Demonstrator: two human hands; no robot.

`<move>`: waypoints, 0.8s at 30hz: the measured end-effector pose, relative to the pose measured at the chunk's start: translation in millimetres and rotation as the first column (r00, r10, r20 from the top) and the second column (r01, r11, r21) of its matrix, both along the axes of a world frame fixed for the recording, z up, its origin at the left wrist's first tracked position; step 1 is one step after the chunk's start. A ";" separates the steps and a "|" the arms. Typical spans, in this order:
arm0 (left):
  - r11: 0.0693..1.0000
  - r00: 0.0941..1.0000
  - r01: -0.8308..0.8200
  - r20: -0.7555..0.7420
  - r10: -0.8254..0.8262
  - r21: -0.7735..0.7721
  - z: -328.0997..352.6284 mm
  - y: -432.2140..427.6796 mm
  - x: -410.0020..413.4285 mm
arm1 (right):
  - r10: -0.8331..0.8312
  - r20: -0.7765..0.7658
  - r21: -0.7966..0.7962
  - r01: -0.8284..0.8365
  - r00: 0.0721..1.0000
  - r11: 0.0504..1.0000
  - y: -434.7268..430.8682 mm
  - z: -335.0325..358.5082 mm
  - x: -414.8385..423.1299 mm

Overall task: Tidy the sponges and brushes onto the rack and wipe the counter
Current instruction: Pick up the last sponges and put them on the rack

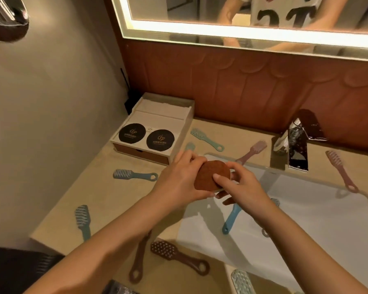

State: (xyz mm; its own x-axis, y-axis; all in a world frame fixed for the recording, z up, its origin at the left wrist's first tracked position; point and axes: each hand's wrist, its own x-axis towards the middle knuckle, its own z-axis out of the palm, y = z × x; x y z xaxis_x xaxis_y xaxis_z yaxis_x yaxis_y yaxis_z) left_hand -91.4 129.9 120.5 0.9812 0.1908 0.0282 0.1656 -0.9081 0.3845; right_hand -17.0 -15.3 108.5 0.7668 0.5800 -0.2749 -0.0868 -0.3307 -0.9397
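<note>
Both my hands hold a round brown sponge (pixel 210 174) above the left rim of the sink. My left hand (pixel 183 177) grips its left edge. My right hand (pixel 240 184) pinches its right edge with the thumb on top. Several brushes lie scattered on the beige counter (pixel 77 200): a blue brush (pixel 134 175) to the left, a teal brush (pixel 83 219) near the front left, a mint brush (pixel 206 139) behind, a pink brush (pixel 253 151) by the tap, another pink brush (pixel 341 172) at the right, and a brown brush (pixel 179 255) in front.
A white tray box (pixel 187 124) with two black round pads (pixel 147 136) stands at the back left. A white sink basin (pixel 306 219) holds a blue brush (pixel 232 217). The chrome tap (pixel 295 149) rises behind it. A lit mirror (pixel 242 28) hangs above the brown wall panel.
</note>
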 end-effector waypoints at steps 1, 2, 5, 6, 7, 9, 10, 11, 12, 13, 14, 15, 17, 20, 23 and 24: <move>0.999 0.999 0.038 0.016 -0.038 -0.008 1.3 -10.9 4.1 | -0.036 -0.004 0.026 0.036 0.999 0.999 -13.4 1.7 0.8; 0.998 0.998 0.056 0.024 -0.055 -0.036 1.8 -16.2 5.3 | -0.057 -0.008 0.047 0.057 0.998 0.997 -21.1 2.9 1.0; 0.964 0.996 0.094 0.026 -0.090 -0.250 1.9 -37.0 12.1 | -0.104 -0.016 0.084 0.105 0.994 0.991 -56.4 5.1 3.9; 0.932 0.996 0.084 0.011 -0.085 -0.354 2.5 -44.1 15.8 | -0.114 -0.019 0.096 0.116 0.993 0.989 -69.5 6.0 5.0; 0.883 0.998 0.056 -0.011 -0.069 -0.467 3.9 -51.8 20.5 | -0.120 -0.027 0.112 0.122 0.992 0.986 -82.6 6.7 6.5; 0.724 0.990 -0.077 -0.138 -0.025 -0.686 6.6 -62.4 25.7 | -0.126 -0.066 0.150 0.134 0.990 0.979 -100.6 8.0 8.7; 0.619 0.973 -0.170 -0.231 -0.018 -0.766 8.9 -69.7 28.0 | -0.133 -0.081 0.165 0.145 0.988 0.976 -109.9 9.0 9.8; 0.502 0.947 -0.262 -0.320 -0.031 -0.824 9.7 -75.2 29.0 | -0.136 -0.088 0.172 0.149 0.987 0.974 -116.6 10.3 10.6; 0.391 0.925 -0.320 -0.375 -0.070 -0.863 11.0 -85.4 31.5 | -0.146 -0.084 0.172 0.158 0.986 0.972 -127.4 10.9 11.9; 0.305 0.911 -0.354 -0.400 -0.103 -0.884 11.9 -92.1 32.8 | -0.147 -0.084 0.178 0.160 0.986 0.971 -134.7 10.4 13.2; 0.251 0.902 -0.373 -0.412 -0.128 -0.893 12.1 -100.1 34.6 | -0.150 -0.093 0.186 0.165 0.984 0.969 -142.8 9.7 13.8; 0.219 0.899 -0.381 -0.415 -0.137 -0.898 11.6 -108.4 37.3 | -0.152 -0.109 0.196 0.171 0.982 0.966 -150.9 9.8 14.2; 0.211 0.905 -0.380 -0.409 -0.117 -0.901 9.6 -121.2 43.3 | -0.138 -0.138 0.226 0.167 0.981 0.960 -161.6 9.9 14.2; 0.262 0.928 -0.331 -0.363 -0.085 -0.907 7.9 -139.8 50.8 | -0.157 -0.227 0.277 0.219 0.961 0.936 -171.2 10.8 16.2; 0.398 0.951 -0.259 -0.304 -0.053 -0.880 10.3 -161.8 55.0 | -0.209 -0.377 0.254 0.318 0.902 0.913 -181.9 12.1 20.0; 0.428 0.958 -0.240 -0.283 -0.038 -0.871 10.7 -169.0 56.9 | -0.214 -0.394 0.231 0.321 0.894 0.918 -186.2 13.1 21.6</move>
State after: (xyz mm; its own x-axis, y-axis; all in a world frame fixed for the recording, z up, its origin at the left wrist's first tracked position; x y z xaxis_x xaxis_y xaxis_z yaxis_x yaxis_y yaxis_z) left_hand -34.5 -39.1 131.3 0.8989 0.0701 -0.4326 0.4361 -0.0474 0.8986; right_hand 4.7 -201.5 121.6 0.7857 0.4603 -0.4132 -0.4778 0.0275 -0.8780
